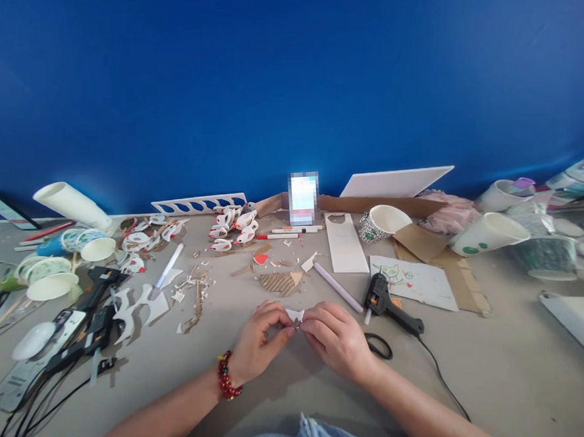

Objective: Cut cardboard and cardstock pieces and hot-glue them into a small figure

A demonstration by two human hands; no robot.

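Both hands meet at the front middle of the table, pinching one small white cut-out piece (294,315) between them. My left hand (261,338), with a red bead bracelet on the wrist, is closed on its left side. My right hand (336,338) is closed on the other side, its fingers partly covering the piece. Just beyond lies a torn scrap of corrugated cardboard (280,283). A pale purple stick (338,288) rests past my right hand. Beside that hand are a black glue gun (387,303) and the black handle of scissors (379,346).
Several white-and-red paper birds (233,225) stand behind the scraps. A lit phone (304,199) leans at the back near markers (287,233). Glue guns (93,323) with cables and paper cups (53,286) crowd the left. More cups (491,233) and a drawing (414,282) lie right.
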